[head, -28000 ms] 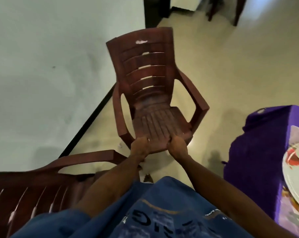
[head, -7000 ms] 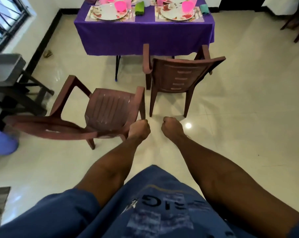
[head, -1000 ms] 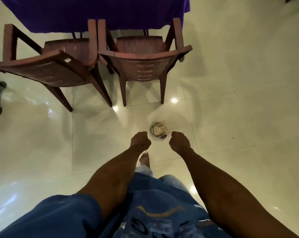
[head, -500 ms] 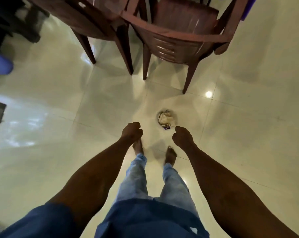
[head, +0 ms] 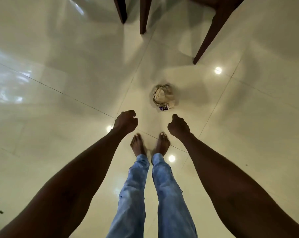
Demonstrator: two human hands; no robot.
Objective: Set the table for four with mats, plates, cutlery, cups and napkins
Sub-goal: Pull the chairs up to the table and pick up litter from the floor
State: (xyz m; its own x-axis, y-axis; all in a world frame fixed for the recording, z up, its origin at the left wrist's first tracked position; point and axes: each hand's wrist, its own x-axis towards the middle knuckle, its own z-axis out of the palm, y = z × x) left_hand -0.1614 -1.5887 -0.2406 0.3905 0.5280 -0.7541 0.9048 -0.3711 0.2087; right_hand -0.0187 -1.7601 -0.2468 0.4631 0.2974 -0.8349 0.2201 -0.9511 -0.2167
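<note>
Neither the table nor any of its settings is in view; I am looking straight down at a glossy cream tiled floor (head: 59, 117). A crumpled beige wad of paper or wrapper (head: 164, 97) lies on the tiles just ahead of my bare feet (head: 150, 145). My left hand (head: 125, 120) hangs to the lower left of the wad, fingers curled and holding nothing. My right hand (head: 178, 125) hangs to the wad's lower right, also curled and holding nothing. Neither hand touches the wad.
Dark brown chair legs (head: 207, 36) come down from the top edge just beyond the wad, with two more legs (head: 142, 14) to their left. Ceiling lights glare off the tiles. A small dark speck (head: 1, 211) lies at the lower left.
The view has tipped further down and closer to the floor. The chair seats have left the top of the frame, the wad looks larger, and both hands stay curled beside it.
</note>
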